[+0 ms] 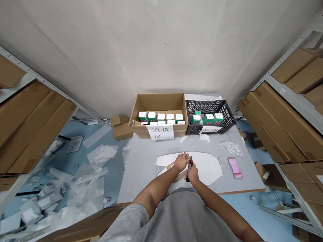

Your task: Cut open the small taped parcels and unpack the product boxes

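Observation:
My right hand (193, 174) is closed around a black and red utility knife (188, 175), its tip end pointing away from me. Close beside it, my left hand (181, 162) grips a small brown cardboard box (179, 176), with the fingertips near the front of the knife. My hands and the knife cover much of the box, so its full shape and the blade are hidden. Beneath the box lies a white sheet (208, 168) with rounded, uneven edges, on the grey table (141, 161).
At the back of the table stand a cardboard carton (161, 97) and a black plastic crate (224, 129), both holding green-and-white boxes. Crumpled clear plastic (232, 148) and a pink blurred item (235, 168) lie to the right. Paper scraps (75, 188) litter the floor. Loaded shelves flank both sides.

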Demonstrator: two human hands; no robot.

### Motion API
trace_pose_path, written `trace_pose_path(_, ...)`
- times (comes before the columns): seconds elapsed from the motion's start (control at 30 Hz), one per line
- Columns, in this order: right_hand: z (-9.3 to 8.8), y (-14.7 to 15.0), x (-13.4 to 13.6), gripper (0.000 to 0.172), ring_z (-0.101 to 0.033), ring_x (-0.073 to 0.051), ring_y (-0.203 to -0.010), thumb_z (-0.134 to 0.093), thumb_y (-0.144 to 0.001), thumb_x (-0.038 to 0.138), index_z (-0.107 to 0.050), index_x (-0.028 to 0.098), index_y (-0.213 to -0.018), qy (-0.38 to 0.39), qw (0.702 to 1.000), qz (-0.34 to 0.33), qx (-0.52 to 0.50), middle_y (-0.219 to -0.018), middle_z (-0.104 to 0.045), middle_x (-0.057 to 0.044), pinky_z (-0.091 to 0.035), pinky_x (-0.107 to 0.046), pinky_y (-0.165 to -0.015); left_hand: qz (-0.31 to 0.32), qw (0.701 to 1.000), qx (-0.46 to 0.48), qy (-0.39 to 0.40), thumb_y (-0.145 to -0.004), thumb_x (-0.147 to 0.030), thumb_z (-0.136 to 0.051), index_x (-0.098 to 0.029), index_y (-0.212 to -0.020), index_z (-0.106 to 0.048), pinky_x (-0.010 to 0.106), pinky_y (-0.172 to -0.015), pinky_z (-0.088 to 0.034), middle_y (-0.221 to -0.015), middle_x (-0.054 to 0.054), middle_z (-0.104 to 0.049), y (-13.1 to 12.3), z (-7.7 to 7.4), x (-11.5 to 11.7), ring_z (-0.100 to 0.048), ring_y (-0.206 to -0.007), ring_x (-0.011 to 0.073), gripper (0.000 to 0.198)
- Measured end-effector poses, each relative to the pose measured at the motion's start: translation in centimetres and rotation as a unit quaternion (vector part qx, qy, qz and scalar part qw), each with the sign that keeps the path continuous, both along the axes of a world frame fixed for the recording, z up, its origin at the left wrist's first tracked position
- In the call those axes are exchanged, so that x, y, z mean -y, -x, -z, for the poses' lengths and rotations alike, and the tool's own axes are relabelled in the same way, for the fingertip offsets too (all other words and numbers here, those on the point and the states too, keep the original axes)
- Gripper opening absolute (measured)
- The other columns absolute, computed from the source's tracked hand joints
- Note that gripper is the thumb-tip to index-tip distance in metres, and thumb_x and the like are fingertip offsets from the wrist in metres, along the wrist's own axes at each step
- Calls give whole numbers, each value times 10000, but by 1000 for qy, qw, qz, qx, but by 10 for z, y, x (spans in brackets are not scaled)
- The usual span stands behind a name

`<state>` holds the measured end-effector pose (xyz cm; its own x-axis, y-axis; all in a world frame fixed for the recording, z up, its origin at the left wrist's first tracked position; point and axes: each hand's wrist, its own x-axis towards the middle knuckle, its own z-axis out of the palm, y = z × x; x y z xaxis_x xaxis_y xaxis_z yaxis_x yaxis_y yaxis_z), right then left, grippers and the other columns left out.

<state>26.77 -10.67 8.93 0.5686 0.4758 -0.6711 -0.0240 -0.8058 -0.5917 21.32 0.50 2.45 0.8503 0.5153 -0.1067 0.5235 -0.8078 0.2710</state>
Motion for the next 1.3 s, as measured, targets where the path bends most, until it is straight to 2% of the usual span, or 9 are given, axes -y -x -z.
trace_pose_path(0.2, 4, 8, 16, 467, -643, -180, -386, -284, -1118, 497, -614, 167, -1121, -18, 999, 25, -18, -465, -583, 38, -456, -215, -427, -6, 1000, -3, -3, -1116, -311, -459, -139, -1493, -567, 430, -1026, -504, -1356, 177, -652, 0, 1, -6, -671, -1144, 287, 427)
trace_pose_path(0.47, 1, 5, 10, 526, -664, -223, -412, -256, -1117, 546, -632, 178, -1096, -37, 998, 38, -41, -485, -598, 6, -495, -266, -435, -11, 1000, 25, -9, -1117, -315, -468, -158, -1488, -566, 412, -1023, -503, -1315, 163, -662, 0, 4, -1, -672, -1140, 273, 415)
trace_pose_path(0.6, -3, 1, 3, 472, -676, -225, -421, -294, -1128, 486, -637, 162, -1151, -16, 999, 18, -40, -503, -621, -4, -496, -265, -440, -4, 1000, 28, -13, -1116, -323, -456, -157, -1491, -554, 418, -1016, -504, -1312, 168, -659, 1, 6, 2, -667, -1143, 278, 421)
trace_pose_path(0.73, -6, -3, -6, 465, -670, -214, -415, -275, -1139, 408, -655, 143, -1113, 7, 1000, -4, -17, -489, -615, -6, -501, -255, -449, -5, 1000, 15, -20, -1121, -318, -423, -151, -1495, -539, 420, -1021, -499, -1307, 165, -661, 2, 6, 4, -663, -1132, 274, 426)
trace_pose_path(1.0, -6, -8, 6, 470, -622, -180, -360, -349, -1132, 498, -661, 150, -1090, 26, 998, -52, -11, -457, -589, 14, -478, -230, -441, -18, 1000, 19, 1, -1124, -312, -387, -171, -1466, -589, 418, -1008, -509, -1284, 152, -680, 2, -4, -2, -675, -1079, 268, 421)
trace_pose_path(1.17, -10, -24, -1, 469, -673, -211, -418, -355, -1128, 509, -662, 154, -1128, 20, 998, -39, -38, -499, -629, -8, -524, -264, -492, -27, 999, 22, 9, -1111, -382, -470, -190, -1508, -556, 430, -1010, -509, -1312, 164, -662, 5, -5, 0, -665, -1131, 294, 450)
trace_pose_path(1.3, -11, -52, 10, 520, -664, -195, -413, -314, -1119, 547, -653, 152, -1100, 12, 999, -37, -25, -516, -636, -9, -495, -252, -482, -26, 999, 36, 4, -1076, -502, -555, -192, -1522, -541, 430, -1035, -493, -1284, 160, -672, 11, -4, -1, -641, -1187, 312, 543)
